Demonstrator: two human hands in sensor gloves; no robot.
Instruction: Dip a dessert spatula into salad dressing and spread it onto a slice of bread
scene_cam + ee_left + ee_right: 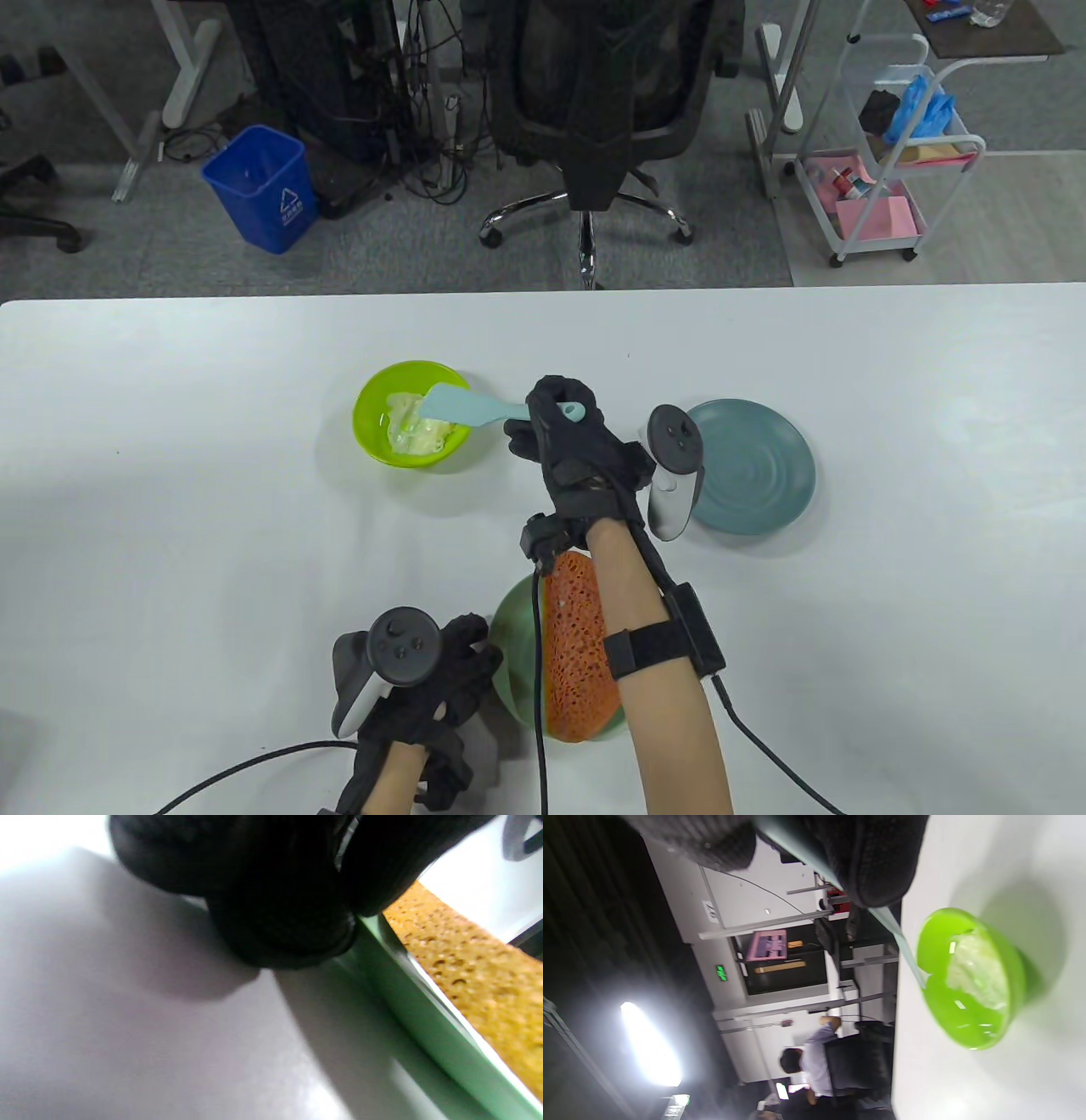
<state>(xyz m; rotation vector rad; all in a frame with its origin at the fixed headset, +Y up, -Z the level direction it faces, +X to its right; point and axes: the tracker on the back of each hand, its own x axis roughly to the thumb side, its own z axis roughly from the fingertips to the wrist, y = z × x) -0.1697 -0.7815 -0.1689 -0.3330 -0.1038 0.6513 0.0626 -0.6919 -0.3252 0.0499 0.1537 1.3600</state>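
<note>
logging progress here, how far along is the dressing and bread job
Done: the right hand grips the spatula. In hand: its blade reaches into the green bowl of dressing, so dipping is underway. Left: spreading; the bread slice looks bare, while the left hand rests at its plate.

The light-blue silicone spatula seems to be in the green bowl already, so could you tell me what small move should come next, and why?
Probably a short scooping sweep, then lift. The light-blue silicone spatula, gripped by the right hand, has its blade in the pale dressing of the lime-green plastic bowl. The porous orange bread slice shows no dressing, and the left hand touches its pale-green plate.
</note>
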